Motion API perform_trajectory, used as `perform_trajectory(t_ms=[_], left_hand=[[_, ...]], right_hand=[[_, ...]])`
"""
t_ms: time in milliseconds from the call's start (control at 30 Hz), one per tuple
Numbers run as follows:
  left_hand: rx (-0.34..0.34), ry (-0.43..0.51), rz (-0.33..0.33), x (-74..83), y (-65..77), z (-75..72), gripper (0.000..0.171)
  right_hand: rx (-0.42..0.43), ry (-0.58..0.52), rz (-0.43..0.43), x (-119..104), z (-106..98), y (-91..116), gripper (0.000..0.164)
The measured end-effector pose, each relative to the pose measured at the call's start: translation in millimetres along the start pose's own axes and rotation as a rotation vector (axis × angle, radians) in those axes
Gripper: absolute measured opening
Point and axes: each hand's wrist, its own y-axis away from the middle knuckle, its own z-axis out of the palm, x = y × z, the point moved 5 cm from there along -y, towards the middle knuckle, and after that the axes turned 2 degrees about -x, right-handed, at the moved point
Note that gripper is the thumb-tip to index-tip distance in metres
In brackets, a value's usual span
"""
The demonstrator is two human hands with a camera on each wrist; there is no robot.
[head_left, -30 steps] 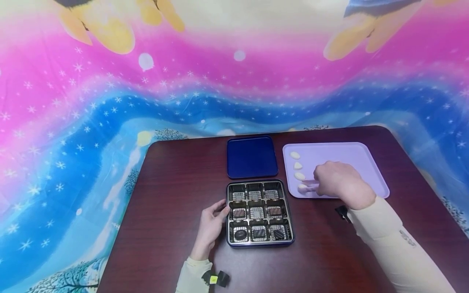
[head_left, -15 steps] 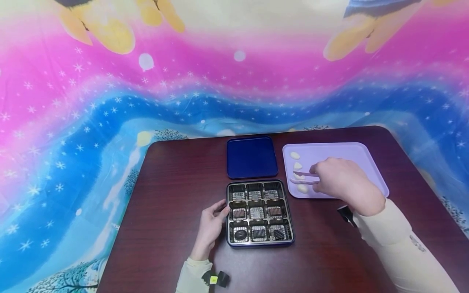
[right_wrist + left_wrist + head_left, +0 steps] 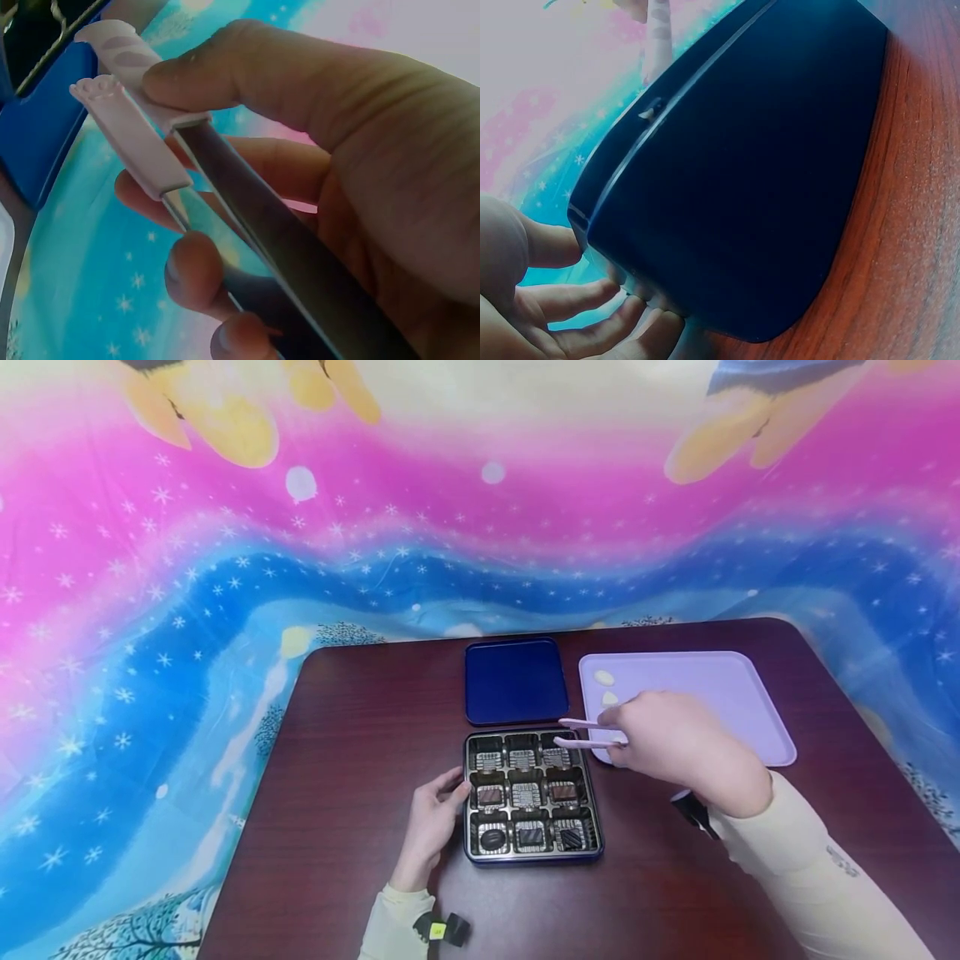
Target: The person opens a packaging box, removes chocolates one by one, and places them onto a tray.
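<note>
My right hand (image 3: 686, 743) holds pink-tipped tongs (image 3: 127, 135); their tips stand apart, with nothing visible between them. In the head view, the tips reach over the far right corner of an open dark blue tin (image 3: 534, 862). Its gold insert has nine-square compartments; dark chocolates (image 3: 531, 837) fill the near row, and brown chocolates (image 3: 490, 796) lie at the middle row's two ends. The middle compartment and far row show ribbed bottoms. My left hand (image 3: 433, 822) touches the tin's left side, thumb at the rim. Two white chocolates (image 3: 603, 677) show on the lilac tray (image 3: 727, 693).
A dark blue lid (image 3: 516, 682) lies flat behind the tin, left of the tray. All stand on a dark red-brown wooden table (image 3: 360, 727). A patterned cloth (image 3: 420, 552) hangs behind the table's far edge. My right hand covers the tray's near left part.
My right hand has moved the tongs left from over the tray's white chocolates to the tin's far right corner. The nearer white chocolates are now hidden behind it. The left hand stays put.
</note>
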Motion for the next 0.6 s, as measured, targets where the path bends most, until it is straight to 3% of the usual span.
perform_trajectory(t_ms=[233,600], left_hand=[[-0.004,-0.003,0.009,-0.5,-1.0,0.1,0.041],[-0.004,0.011,-0.005,-0.2,0.4,0.3,0.042]], right_hand=[[-0.004,-0.015,-0.085,-22,5,-5,0.025],[-0.04,-0.053,-0.238,-60,30,-18,0.031]])
